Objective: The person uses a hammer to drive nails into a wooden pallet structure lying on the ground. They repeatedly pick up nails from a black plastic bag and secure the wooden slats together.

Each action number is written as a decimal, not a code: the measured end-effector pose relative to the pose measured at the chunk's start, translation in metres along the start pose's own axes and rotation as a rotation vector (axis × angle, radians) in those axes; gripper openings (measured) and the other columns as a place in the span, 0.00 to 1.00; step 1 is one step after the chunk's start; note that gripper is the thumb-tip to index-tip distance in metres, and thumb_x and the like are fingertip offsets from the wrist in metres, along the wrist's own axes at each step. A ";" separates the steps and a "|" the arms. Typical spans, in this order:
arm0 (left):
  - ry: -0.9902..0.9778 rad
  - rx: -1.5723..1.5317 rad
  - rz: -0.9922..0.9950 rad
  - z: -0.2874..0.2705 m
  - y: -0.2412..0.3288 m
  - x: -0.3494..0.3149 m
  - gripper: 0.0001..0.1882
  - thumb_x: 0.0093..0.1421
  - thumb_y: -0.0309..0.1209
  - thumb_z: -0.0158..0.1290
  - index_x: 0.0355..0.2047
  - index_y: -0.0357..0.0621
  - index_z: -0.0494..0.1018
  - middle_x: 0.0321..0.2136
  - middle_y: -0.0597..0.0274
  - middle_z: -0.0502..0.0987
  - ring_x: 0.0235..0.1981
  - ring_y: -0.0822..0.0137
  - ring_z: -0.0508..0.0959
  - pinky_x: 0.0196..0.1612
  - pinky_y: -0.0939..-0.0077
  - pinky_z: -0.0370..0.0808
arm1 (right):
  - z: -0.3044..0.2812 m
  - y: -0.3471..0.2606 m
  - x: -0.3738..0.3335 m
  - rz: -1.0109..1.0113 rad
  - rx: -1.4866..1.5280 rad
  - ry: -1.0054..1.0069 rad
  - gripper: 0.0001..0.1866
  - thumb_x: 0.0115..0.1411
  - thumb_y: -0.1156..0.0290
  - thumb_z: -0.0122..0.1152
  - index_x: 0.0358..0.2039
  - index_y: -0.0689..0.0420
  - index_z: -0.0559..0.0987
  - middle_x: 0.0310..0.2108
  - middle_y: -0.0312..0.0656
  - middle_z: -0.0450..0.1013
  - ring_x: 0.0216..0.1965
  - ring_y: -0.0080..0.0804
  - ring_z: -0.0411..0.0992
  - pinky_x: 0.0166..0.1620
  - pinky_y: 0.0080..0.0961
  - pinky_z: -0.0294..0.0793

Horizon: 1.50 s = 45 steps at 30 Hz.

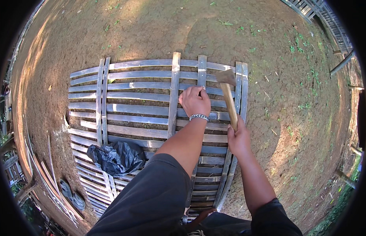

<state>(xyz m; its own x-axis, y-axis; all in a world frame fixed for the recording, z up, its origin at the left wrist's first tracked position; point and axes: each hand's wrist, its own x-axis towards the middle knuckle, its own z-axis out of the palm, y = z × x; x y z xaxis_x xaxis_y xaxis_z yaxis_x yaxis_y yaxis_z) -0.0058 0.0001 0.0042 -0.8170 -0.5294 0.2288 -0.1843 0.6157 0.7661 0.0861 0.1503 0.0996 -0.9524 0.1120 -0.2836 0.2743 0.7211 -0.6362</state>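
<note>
Wooden hammer stands in the right hand, fingers wrapped shut round its handle, head up and just right of the left hand, whose fingers pinch closed on an upright slat of the bamboo panel; what they pinch is hidden

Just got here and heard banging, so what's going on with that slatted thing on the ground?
A person crouches over a slatted bamboo panel lying flat on bare dirt. The left hand presses down on an upright slat, apparently steadying something small there. The right hand grips a wooden-handled hammer, its head raised beside that spot. A crumpled black plastic bag lies on the panel's nearer part.
</note>
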 end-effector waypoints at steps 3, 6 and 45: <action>0.011 0.012 -0.012 0.000 -0.003 0.002 0.03 0.57 0.32 0.62 0.30 0.49 0.82 0.32 0.63 0.81 0.41 0.56 0.80 0.55 0.59 0.66 | -0.004 -0.005 -0.007 0.037 0.068 0.020 0.28 0.65 0.72 0.58 0.66 0.55 0.69 0.40 0.63 0.79 0.44 0.62 0.80 0.46 0.47 0.79; -0.028 0.016 -0.030 -0.004 -0.001 0.004 0.05 0.57 0.32 0.62 0.33 0.47 0.82 0.35 0.60 0.81 0.45 0.53 0.78 0.58 0.57 0.65 | -0.005 -0.015 -0.022 0.057 0.058 0.067 0.28 0.65 0.72 0.57 0.66 0.55 0.68 0.41 0.63 0.79 0.45 0.62 0.79 0.47 0.47 0.79; -0.389 0.492 -0.095 -0.031 0.006 -0.022 0.32 0.71 0.36 0.39 0.72 0.34 0.57 0.76 0.48 0.49 0.78 0.53 0.44 0.76 0.40 0.32 | -0.008 0.000 0.028 -0.136 -0.157 -0.274 0.23 0.68 0.73 0.56 0.63 0.58 0.70 0.44 0.60 0.77 0.43 0.58 0.80 0.44 0.45 0.79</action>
<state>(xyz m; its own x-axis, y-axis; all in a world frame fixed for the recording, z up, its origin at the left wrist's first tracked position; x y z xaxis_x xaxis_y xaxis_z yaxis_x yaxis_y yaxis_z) 0.0282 -0.0027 0.0226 -0.9063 -0.4014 -0.1325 -0.4202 0.8214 0.3857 0.0589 0.1590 0.0972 -0.9017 -0.1651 -0.3996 0.1029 0.8158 -0.5692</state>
